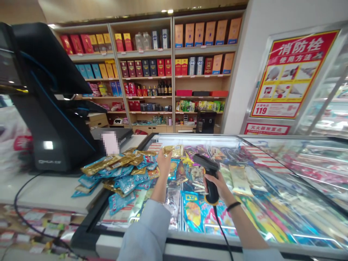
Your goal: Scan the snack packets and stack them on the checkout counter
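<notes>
My left hand (164, 163) reaches over the freezer's glass top with its fingers closed on a gold ice cream packet (174, 150). In my right hand (221, 185) is a black handheld barcode scanner (211, 177), gripped by its handle, its head tilted up and towards the left. A cable (221, 228) runs down from the handle. Left of my left hand lies a loose pile of blue and gold packets (130, 174), spread across the glass and onto the counter. More packets show through the glass beneath my hands, among them a blue one (192, 210).
A black checkout terminal (54, 108) stands on the white counter (62, 188) at left, with a dark cable hanging over the front. The glass-topped freezer (272, 232) extends to the right. Behind it are shelves (145, 78) of boxes and bottles, and a red-and-yellow wall poster (292, 76).
</notes>
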Action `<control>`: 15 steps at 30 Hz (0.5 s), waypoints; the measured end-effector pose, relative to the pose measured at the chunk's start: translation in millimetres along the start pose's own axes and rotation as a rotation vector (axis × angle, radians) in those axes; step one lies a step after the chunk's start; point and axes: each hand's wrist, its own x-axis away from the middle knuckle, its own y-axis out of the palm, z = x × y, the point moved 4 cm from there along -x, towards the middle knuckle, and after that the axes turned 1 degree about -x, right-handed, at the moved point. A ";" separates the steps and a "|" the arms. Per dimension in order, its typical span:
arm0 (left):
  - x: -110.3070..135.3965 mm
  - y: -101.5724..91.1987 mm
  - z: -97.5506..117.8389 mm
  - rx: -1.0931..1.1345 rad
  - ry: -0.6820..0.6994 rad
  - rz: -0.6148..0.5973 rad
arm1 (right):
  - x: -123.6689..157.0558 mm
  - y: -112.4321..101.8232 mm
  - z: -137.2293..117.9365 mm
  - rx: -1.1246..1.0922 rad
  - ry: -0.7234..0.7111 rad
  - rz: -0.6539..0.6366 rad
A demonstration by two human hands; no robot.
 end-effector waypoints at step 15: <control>2.1 -1.1 5.6 -0.021 -0.014 -0.033 | 2.4 0.9 0.2 -0.041 0.030 0.008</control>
